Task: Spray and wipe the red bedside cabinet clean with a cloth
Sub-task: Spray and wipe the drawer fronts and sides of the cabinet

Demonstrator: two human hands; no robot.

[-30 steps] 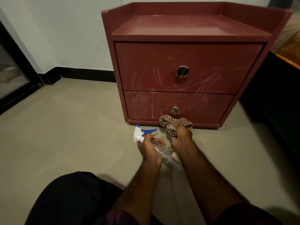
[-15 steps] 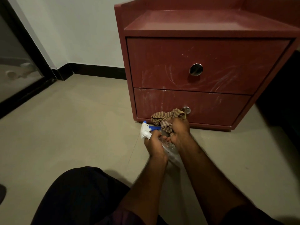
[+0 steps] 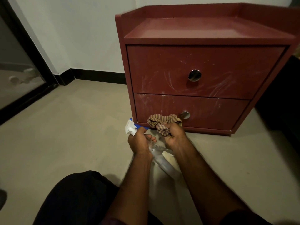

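Note:
The red bedside cabinet (image 3: 207,65) stands on the floor ahead, with two drawers, round metal knobs and whitish smears across both drawer fronts. My left hand (image 3: 139,142) grips the neck of a clear spray bottle (image 3: 159,157) with a white and blue trigger head (image 3: 132,127) pointing left, low over the floor. My right hand (image 3: 174,137) holds a bunched brown striped cloth (image 3: 162,123) just in front of the lower drawer. Both hands are close together below the cabinet's front left corner.
Beige tiled floor (image 3: 81,127) stretches to the left. A white wall with a black skirting (image 3: 97,77) lies behind. A dark-framed glass door (image 3: 17,82) is at the far left. A dark piece of furniture (image 3: 282,101) adjoins the cabinet's right side. My dark-clothed knee (image 3: 78,198) is at the bottom.
The view has swung left, so the cabinet sits further right. Both hands keep their hold on bottle and cloth and stay close together near the lower drawer.

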